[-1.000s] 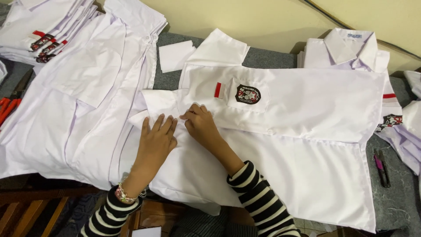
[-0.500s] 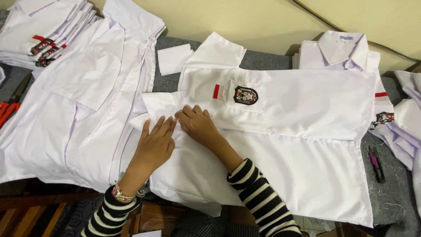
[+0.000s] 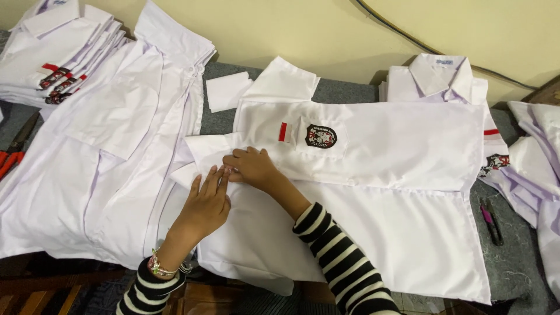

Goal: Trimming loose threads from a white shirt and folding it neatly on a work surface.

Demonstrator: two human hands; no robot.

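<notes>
A white shirt with a dark chest badge and a small red tab lies spread flat across the grey table. My left hand rests palm down on the shirt near its collar end, fingers spread. My right hand sits just beside it with fingers curled, pressing on the cloth by the collar. Whether it pinches the fabric cannot be told. Both arms wear black-and-white striped sleeves; a bracelet sits on my left wrist.
Unfolded white shirts are piled at the left. A stack of folded shirts sits far left, another folded shirt at back right, more shirts at right. A small pink-handled snipper lies on the grey cloth at the right, with a red-handled tool at the left edge.
The view has shifted slightly. My hands have stayed together on the shirt near the collar, with small finger movements only.
</notes>
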